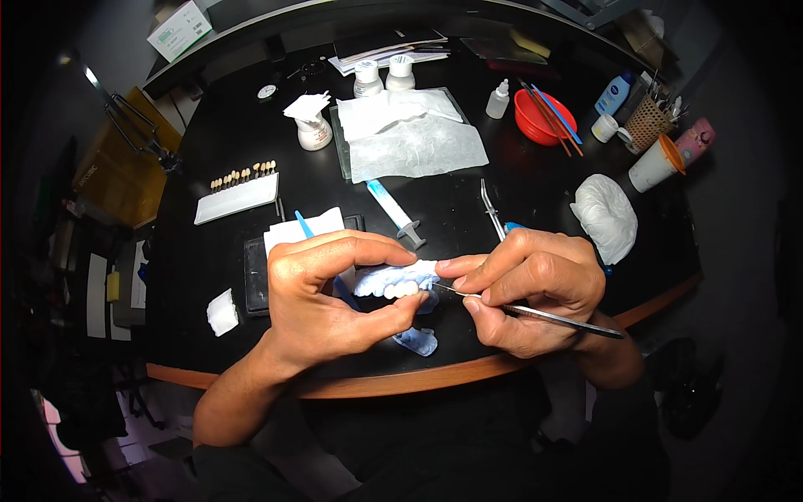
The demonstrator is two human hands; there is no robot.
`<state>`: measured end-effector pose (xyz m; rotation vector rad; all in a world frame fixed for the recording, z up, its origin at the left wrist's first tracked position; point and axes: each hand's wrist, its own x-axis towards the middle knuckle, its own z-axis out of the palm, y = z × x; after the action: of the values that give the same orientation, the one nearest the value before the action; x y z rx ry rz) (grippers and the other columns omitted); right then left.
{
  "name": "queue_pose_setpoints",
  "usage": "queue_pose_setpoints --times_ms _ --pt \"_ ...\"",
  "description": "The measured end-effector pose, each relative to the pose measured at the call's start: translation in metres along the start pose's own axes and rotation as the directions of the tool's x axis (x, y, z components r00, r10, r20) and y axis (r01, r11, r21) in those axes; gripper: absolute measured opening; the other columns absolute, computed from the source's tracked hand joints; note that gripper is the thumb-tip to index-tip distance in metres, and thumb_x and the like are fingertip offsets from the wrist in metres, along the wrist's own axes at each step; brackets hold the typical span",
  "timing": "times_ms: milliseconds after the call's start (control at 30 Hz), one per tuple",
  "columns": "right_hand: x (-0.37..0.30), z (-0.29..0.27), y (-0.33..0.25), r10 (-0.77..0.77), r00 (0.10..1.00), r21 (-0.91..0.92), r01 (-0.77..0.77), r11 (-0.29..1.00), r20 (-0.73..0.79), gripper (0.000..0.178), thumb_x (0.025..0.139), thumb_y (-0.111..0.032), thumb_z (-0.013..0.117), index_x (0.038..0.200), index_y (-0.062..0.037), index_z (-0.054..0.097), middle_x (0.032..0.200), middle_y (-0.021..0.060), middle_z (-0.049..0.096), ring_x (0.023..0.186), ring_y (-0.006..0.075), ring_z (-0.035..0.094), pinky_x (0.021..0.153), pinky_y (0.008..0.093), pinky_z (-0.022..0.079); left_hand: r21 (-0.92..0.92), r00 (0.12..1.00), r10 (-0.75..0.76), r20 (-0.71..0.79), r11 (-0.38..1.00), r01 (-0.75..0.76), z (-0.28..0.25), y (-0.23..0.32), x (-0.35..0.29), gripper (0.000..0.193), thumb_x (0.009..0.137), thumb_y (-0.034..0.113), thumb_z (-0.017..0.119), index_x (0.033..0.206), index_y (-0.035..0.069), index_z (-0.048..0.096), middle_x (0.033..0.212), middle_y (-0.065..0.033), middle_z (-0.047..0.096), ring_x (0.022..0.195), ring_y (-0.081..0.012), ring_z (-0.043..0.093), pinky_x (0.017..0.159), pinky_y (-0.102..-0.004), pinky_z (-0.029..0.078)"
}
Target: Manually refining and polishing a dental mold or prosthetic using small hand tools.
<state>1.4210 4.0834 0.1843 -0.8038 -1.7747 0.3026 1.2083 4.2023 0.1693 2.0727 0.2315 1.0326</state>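
The dental cast (393,280) is a pale bluish-white plaster model with a row of whiter teeth along its lower edge, and it sits in the air above the near edge of the black table (502,209), pinched between the two hands. Its long axis runs roughly left to right across the view, with the tooth row facing down toward the person. The left hand (330,297) curls around the cast's left end, fingers arched over the top and thumb pressed up from beneath, so the grip is closed on the cast. Just below that grip lies a second bluish plaster piece (416,340) on the table. To the right of the cast, the right hand (535,289) steadies its right end with a fingertip while pinching a thin metal instrument (535,312) between thumb and fingers; the instrument's fine tip touches the teeth and its handle slants away to the right and slightly down. Just beyond the grip, a blue-tipped syringe (393,212) lies on the table, and farther right metal tweezers (492,209), then a crumpled white glove (606,216).
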Motion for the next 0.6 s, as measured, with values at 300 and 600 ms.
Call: queue_pose_setpoints --times_ms 300,600 --pt "-0.0009 0.0037 0.0022 0.017 1.0 -0.009 -0.017 1.0 0.014 0.015 0.074 0.013 0.077 0.082 0.003 0.068 0.084 0.0181 0.073 0.081 0.0273 0.078 0.079 0.0377 0.066 0.06 0.999 0.054 0.001 0.997 -0.054 -0.0011 0.0005 0.0013 0.027 0.068 0.003 0.088 0.092 -0.003 0.078 0.086 -0.014 0.076 0.074 -0.0156 0.074 0.062 -0.0234 0.056" --pt "-0.0007 0.0003 0.0021 0.019 0.998 -0.016 -0.018 1.0 0.06 0.015 0.074 0.014 0.076 0.081 0.0032 0.069 0.085 0.0182 0.072 0.084 0.0285 0.078 0.079 0.0371 0.066 0.007 0.998 -0.032 0.056 0.999 0.032 -0.0039 -0.0029 -0.0003 0.029 0.066 0.002 0.087 0.093 -0.004 0.078 0.087 -0.0145 0.077 0.076 -0.0156 0.074 0.066 -0.0244 0.056"
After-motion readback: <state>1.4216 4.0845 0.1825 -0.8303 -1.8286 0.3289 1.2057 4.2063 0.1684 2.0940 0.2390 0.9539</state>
